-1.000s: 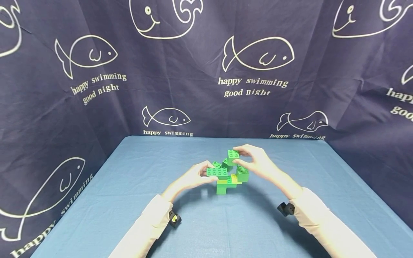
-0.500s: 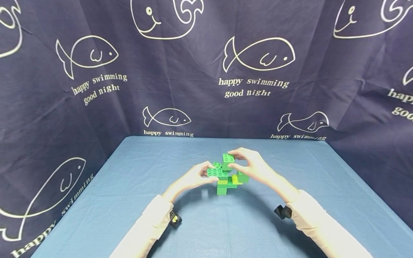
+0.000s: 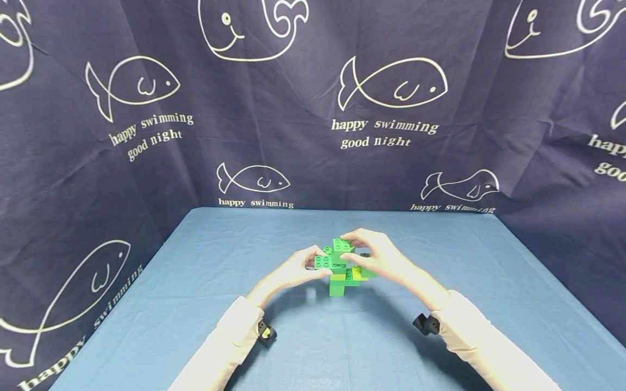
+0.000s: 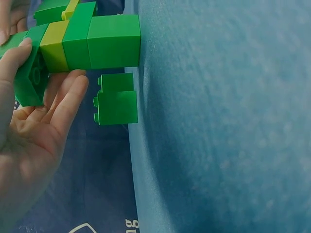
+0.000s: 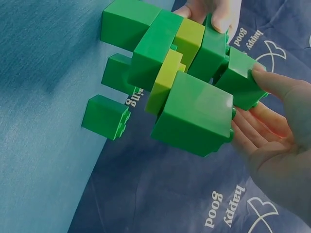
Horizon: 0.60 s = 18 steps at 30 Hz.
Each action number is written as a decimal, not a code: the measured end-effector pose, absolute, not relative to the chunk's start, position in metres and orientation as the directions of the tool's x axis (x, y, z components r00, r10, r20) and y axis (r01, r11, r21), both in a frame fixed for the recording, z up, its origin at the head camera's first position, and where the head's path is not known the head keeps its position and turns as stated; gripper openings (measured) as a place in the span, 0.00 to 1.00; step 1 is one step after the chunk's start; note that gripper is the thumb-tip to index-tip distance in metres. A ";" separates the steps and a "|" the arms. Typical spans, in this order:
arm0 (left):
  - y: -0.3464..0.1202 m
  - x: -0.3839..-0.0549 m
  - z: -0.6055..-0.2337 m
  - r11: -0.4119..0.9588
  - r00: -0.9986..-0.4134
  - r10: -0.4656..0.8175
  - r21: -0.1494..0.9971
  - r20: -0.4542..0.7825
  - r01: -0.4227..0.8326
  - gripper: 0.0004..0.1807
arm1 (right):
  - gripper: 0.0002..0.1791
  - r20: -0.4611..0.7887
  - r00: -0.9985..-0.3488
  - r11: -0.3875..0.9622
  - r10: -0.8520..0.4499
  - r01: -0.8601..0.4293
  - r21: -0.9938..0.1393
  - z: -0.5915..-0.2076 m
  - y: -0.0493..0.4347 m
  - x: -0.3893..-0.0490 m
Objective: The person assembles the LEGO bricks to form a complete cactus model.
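Observation:
My left hand (image 3: 292,269) pinches the long green toy brick (image 3: 321,263) that tops a stack of building bricks on the table. Under that long brick the stack has a yellow brick (image 4: 54,47), then more green ones. A thin yellow piece (image 5: 165,80) juts out to the right, bearing a large green brick (image 5: 197,109). My right hand (image 3: 375,251) grips a small green brick (image 5: 241,77) between thumb and fingers, studs up. Its underside is close over the studs at the right end of the long brick.
Loose green bricks (image 5: 103,117) stand on the blue tabletop (image 3: 313,347) behind the stack. Dark curtains (image 3: 313,136) with white fish drawings rise along the back and sides of the table.
My right hand has moved left and down with the small green brick, from right of the stack to over the long brick. The left hand has stayed in place.

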<state>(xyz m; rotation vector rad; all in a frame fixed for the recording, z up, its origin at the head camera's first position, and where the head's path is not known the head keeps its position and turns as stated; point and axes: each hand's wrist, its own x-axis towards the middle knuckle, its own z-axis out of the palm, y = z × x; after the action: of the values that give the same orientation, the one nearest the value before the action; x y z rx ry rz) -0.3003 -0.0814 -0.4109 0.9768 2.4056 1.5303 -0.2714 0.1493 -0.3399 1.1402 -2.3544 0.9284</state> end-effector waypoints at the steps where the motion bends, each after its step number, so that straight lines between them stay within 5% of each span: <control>1: -0.081 -0.300 -0.411 0.279 -0.782 0.580 0.847 0.226 0.452 0.13 | 0.20 0.568 -0.609 0.457 -0.554 -0.792 -0.404 -0.340 0.149 -0.272; 18: -0.081 -0.299 -0.409 0.302 -0.784 0.580 0.835 0.221 0.459 0.14 | 0.21 0.518 -0.647 0.483 -0.559 -0.762 -0.431 -0.341 0.148 -0.268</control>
<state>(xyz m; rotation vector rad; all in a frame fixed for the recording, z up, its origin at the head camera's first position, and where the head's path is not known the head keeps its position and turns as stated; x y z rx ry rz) -0.2986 -0.0807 -0.4088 0.9766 2.4335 1.4961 -0.2684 0.1478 -0.3409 1.1169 -2.4254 0.9346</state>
